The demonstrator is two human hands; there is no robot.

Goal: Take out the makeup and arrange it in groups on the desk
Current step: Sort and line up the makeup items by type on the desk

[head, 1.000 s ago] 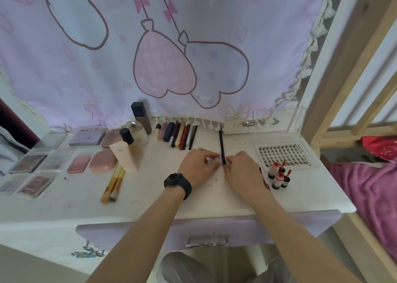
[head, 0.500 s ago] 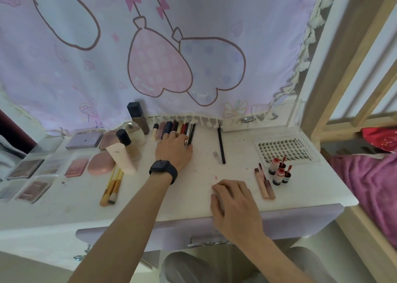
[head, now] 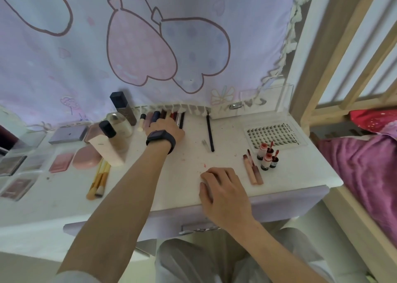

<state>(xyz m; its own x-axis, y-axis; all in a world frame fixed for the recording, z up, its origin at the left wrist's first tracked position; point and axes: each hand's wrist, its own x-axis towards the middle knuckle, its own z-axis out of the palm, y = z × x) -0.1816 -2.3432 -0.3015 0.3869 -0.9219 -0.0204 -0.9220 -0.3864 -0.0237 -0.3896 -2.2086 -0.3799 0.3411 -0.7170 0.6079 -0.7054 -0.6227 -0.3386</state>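
Makeup lies in groups on the white desk (head: pixel 176 188). My left hand (head: pixel 166 129), with a black watch on the wrist, rests on the row of pencils and lipsticks (head: pixel 171 115) at the back edge; its fingertips are hidden. My right hand (head: pixel 223 188) rests on the desk near the front edge, fingers loosely curled, holding nothing. A black pencil (head: pixel 209 132) and a small clear cap (head: pixel 205 144) lie between the hands. Two pink lip tubes (head: pixel 253 172) and small red bottles (head: pixel 267 157) sit to the right, in front of a lash tray (head: pixel 272 134).
Brushes (head: pixel 98 179), a cream tube (head: pixel 107 148), a glass bottle (head: pixel 120 124), a dark bottle (head: pixel 123 107), a pink compact (head: pixel 86 158) and several palettes (head: pixel 16 175) fill the left. A clear box (head: pixel 268 102) stands back right. A curtain (head: pixel 150 46) hangs behind; a bed (head: pixel 365 171) is to the right.
Both hands left the black pencil. My left hand moved back and left onto the pencil row. My right hand drew back to the desk's front edge.
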